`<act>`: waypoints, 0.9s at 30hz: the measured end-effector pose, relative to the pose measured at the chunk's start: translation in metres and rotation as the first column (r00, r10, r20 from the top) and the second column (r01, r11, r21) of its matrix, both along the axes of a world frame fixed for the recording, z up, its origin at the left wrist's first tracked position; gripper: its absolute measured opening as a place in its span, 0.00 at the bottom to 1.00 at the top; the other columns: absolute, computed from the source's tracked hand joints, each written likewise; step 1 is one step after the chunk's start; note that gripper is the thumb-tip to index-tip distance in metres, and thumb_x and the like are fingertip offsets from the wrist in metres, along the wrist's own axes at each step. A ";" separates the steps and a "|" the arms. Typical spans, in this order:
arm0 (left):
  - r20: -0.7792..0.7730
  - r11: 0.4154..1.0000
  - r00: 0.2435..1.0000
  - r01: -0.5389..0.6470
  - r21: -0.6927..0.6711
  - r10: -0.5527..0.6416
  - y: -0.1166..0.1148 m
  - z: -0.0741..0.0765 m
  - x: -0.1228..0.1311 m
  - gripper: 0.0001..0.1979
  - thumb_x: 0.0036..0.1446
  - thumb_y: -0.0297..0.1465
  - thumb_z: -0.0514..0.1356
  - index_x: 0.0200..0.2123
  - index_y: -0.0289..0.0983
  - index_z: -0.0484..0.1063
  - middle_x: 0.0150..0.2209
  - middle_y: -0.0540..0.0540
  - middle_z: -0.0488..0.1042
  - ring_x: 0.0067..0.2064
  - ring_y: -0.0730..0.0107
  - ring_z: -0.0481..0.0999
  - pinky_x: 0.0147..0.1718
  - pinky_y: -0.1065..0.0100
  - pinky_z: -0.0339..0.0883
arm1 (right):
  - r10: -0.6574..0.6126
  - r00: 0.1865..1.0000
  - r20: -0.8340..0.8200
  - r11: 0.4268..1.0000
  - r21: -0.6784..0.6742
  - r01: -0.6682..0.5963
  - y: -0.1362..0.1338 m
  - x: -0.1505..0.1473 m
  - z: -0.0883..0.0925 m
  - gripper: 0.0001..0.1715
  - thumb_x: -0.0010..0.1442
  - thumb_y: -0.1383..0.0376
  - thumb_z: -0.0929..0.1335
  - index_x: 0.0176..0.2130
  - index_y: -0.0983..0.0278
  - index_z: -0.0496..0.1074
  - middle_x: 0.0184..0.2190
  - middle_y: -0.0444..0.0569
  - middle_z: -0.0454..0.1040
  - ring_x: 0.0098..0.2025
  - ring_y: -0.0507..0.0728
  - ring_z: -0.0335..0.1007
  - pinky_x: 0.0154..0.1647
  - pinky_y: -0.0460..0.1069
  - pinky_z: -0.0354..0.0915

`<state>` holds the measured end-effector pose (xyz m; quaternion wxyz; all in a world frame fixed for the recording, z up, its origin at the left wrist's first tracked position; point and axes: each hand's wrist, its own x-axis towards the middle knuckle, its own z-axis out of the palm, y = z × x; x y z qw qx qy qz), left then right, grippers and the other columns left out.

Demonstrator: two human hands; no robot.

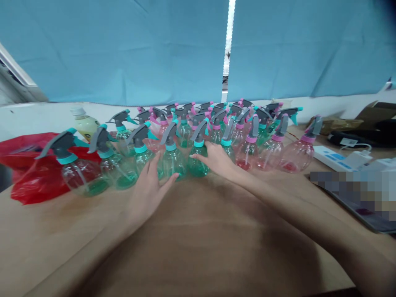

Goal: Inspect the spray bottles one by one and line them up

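Several small spray bottles crowd the far part of a brown table (198, 247). Those on the left are green with teal collars (173, 159); those on the right are pink with pink collars (298, 154). My left hand (148, 192) lies with fingers stretched out against the base of a green bottle in the front row. My right hand (216, 159) rests with fingers extended against the neighbouring green bottle (198, 163). Neither hand wraps round a bottle.
A red plastic bag (27, 173) lies at the left edge, with a pale yellow bottle (84, 123) behind it. A white power strip (332, 159), cables and dark items sit at the right. A blue cloth (123, 49) hangs behind the table.
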<state>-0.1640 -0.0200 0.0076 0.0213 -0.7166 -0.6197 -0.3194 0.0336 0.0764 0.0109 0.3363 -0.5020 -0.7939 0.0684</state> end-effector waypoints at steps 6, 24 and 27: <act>-0.067 0.999 0.998 -0.016 -0.029 0.014 -0.022 -0.010 -0.006 0.30 0.61 0.47 0.53 0.61 0.39 0.55 0.59 0.37 0.64 0.59 0.47 0.66 0.53 0.48 0.63 | 0.023 1.000 0.001 1.000 0.011 -0.023 -0.002 0.000 -0.002 0.25 0.58 0.54 0.70 0.45 0.72 0.69 0.40 0.62 0.76 0.43 0.67 0.74 0.41 0.56 0.67; 0.393 0.916 0.855 0.394 -0.068 -0.339 -0.010 0.015 0.061 0.32 0.54 0.43 0.63 0.60 0.43 0.59 0.58 0.39 0.66 0.57 0.51 0.69 0.54 0.49 0.63 | 0.209 0.978 0.001 0.974 0.089 -0.208 -0.094 0.038 -0.019 0.22 0.60 0.52 0.65 0.46 0.66 0.68 0.43 0.56 0.71 0.45 0.63 0.70 0.43 0.60 0.69; 0.437 0.881 0.797 0.472 -0.019 -0.417 -0.009 0.023 0.079 0.30 0.54 0.41 0.64 0.58 0.41 0.61 0.53 0.40 0.71 0.50 0.53 0.73 0.49 0.53 0.67 | 0.230 0.973 -0.023 0.967 0.122 -0.225 -0.108 0.040 -0.020 0.27 0.57 0.49 0.67 0.45 0.67 0.68 0.42 0.57 0.71 0.45 0.64 0.70 0.44 0.59 0.69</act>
